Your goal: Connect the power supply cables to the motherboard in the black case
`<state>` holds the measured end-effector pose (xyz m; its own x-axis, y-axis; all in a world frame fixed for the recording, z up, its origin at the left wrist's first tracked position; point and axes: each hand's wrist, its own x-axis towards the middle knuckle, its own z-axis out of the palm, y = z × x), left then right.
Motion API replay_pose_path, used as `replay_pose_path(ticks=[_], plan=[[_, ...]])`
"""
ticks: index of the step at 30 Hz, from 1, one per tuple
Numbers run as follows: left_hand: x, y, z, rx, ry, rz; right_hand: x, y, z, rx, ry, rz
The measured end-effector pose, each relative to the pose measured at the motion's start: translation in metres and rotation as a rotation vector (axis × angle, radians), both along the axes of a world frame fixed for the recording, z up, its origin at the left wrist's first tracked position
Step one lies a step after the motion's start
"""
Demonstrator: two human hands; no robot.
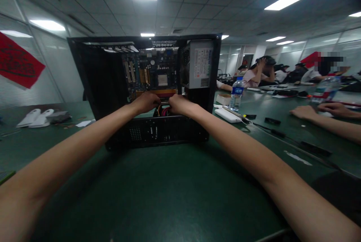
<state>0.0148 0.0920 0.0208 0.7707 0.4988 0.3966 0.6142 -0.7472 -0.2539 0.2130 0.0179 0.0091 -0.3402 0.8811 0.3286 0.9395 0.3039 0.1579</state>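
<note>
A black computer case (145, 40) stands open on the green table, its inside facing me. In it I see a motherboard (152, 70) with a square silver processor (163, 80), yellow and white slots, and orange and red memory slots (166, 92). My left hand (146, 102) reaches in just below these slots, its fingers curled together. Close to its right is my right hand (180, 104), also closed. What the fingertips hold, if anything, is hidden. Red and dark cables (164, 111) hang between and below the hands. A grey power supply (200, 63) sits at upper right.
Right of the case are a water bottle (237, 93), a white power bank (228, 115) and a black cable (278, 133). Another person's hands (306, 112) rest on the table farther right. White slippers (35, 118) lie at left.
</note>
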Motion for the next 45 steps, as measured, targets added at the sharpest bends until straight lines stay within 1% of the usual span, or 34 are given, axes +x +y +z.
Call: replay_pose_path(ticks=[4,10,16,21,27,34,40,45], plan=[[-0.001,0.001,-0.001,-0.027,-0.039,-0.007,0.0,0.002,-0.001,0.006,-0.01,0.028],[0.0,0.002,-0.002,-0.058,-0.076,-0.014,0.0,0.002,-0.001,0.007,-0.006,0.021],[0.001,0.001,-0.001,-0.051,-0.062,0.01,0.001,0.002,0.0,0.006,-0.003,0.028],[0.002,-0.001,-0.001,-0.036,-0.088,0.061,0.001,0.002,0.0,-0.004,0.0,0.026],[0.001,-0.002,-0.002,-0.049,-0.127,0.057,0.0,0.002,0.0,-0.008,-0.01,0.027],[0.001,-0.003,-0.002,-0.039,-0.1,0.075,-0.001,-0.002,0.002,-0.02,0.001,0.011],[0.004,-0.006,-0.001,-0.025,-0.06,0.045,0.0,-0.004,0.002,-0.018,-0.007,0.022],[0.006,-0.008,0.0,-0.013,-0.015,0.09,0.0,-0.004,0.002,-0.015,-0.015,0.024]])
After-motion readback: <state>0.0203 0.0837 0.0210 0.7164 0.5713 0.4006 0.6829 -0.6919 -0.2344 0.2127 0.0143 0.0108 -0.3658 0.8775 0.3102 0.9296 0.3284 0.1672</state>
